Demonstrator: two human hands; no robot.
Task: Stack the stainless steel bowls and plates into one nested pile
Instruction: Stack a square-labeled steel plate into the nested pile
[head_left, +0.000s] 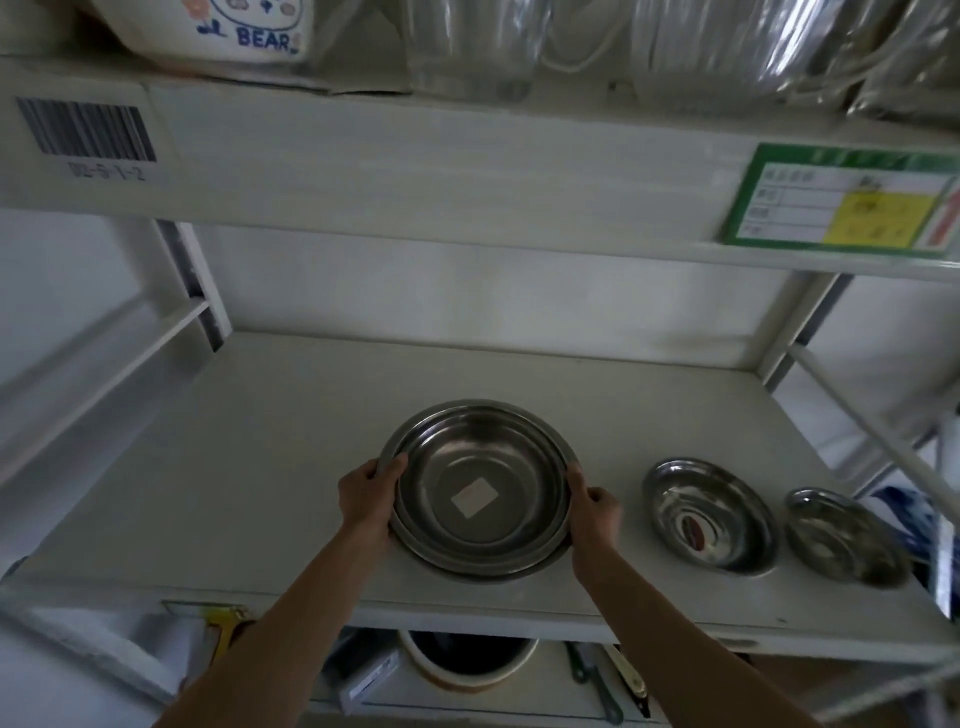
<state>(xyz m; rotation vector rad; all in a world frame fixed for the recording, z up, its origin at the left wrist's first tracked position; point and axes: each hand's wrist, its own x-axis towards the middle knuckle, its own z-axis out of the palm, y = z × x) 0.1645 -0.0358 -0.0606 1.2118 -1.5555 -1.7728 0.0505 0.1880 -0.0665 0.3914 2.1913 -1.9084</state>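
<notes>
A nested pile of steel bowls (480, 486) sits in the middle of the white shelf (249, 457), with a pale sticker in the top bowl's bottom. My left hand (369, 496) grips the pile's left rim and my right hand (592, 512) grips its right rim. To the right stands a medium steel plate (709, 514) on its own. Further right, near the shelf's end, lies a smaller steel plate (847, 538). Both are apart from the pile and from each other.
The shelf above (415, 171) hangs low over the work area, with a barcode label and a green price tag (841, 200). Glassware and a "BEAR" bowl stand on it. Below the front edge lie a round container (467, 660) and knives. White frame bars run at both sides.
</notes>
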